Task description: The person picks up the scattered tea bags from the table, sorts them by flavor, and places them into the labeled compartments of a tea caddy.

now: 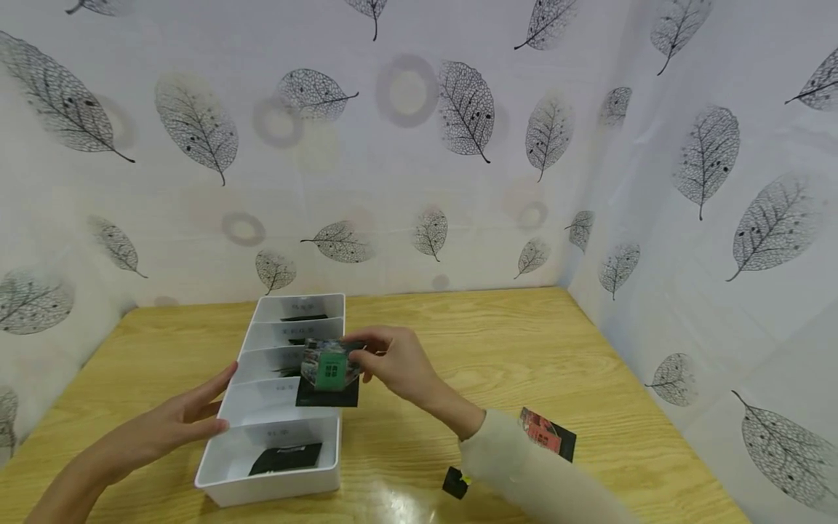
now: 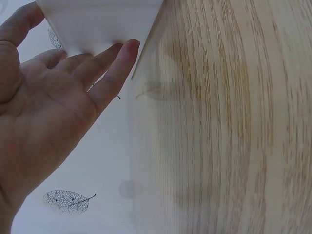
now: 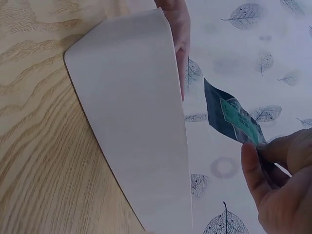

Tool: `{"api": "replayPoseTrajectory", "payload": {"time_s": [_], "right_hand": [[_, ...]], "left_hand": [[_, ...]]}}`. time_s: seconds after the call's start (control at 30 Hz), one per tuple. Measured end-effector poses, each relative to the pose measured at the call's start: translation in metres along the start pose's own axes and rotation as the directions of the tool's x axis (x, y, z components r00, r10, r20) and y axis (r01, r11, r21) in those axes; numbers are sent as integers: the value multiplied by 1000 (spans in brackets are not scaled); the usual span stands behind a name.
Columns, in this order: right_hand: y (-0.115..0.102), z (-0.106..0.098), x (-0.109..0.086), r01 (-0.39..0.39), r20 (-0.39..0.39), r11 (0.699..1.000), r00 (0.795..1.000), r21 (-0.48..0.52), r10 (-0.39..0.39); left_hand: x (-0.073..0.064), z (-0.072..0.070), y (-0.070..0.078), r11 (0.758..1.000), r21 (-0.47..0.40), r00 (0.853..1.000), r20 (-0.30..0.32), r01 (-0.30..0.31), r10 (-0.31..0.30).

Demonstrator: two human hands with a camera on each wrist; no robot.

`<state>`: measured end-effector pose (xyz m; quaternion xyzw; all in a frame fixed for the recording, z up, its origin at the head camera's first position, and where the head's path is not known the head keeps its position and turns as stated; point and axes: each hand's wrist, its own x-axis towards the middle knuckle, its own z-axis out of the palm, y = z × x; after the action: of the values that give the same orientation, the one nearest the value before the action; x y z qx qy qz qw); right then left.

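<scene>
My right hand (image 1: 396, 364) pinches a small black sachet with a green label (image 1: 332, 371) by its edge, between thumb and fingers. In the right wrist view the sachet (image 3: 234, 117) is held above the rim of a white divided box (image 1: 268, 491). My left hand (image 1: 166, 426) rests against the box's left side, fingers straight and thumb at the rim. The left wrist view shows its fingertips (image 2: 127, 51) touching the outer wall. Black packets lie in several compartments, one of them a black packet (image 1: 286, 458) in the front section; handwritten marks show on the dividers.
On the wooden table (image 1: 471, 327), right of the box, lie a black sachet with a red label (image 1: 548, 434), partly behind the right sleeve (image 1: 524, 466), and a small black packet (image 1: 455, 482) with a yellow spot. A leaf-patterned curtain (image 1: 406, 167) encloses the back and sides.
</scene>
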<state>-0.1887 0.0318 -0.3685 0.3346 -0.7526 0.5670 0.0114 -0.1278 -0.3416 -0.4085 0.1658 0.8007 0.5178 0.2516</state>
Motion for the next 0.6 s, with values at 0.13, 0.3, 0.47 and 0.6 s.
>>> {"api": "replayPoseTrajectory", "payload": {"time_s": [0.13, 0.3, 0.47, 0.6], "right_hand": [[-6, 21, 5, 159, -65, 986, 985, -56, -163], [-6, 44, 9, 375, -53, 887, 914, -270, -403], [2, 63, 3, 497, 84, 734, 849, -463, -522], [11, 73, -5, 578, 222, 564, 787, -590, -576]], "left_hand": [[0, 1, 1, 1000, -2, 1000, 3, 11, -11], [1, 1, 2, 999, -32, 1000, 6, 19, -19], [1, 2, 2, 999, -38, 1000, 5, -4, 4], [0, 2, 1, 998, -63, 999, 15, -28, 29]]}}
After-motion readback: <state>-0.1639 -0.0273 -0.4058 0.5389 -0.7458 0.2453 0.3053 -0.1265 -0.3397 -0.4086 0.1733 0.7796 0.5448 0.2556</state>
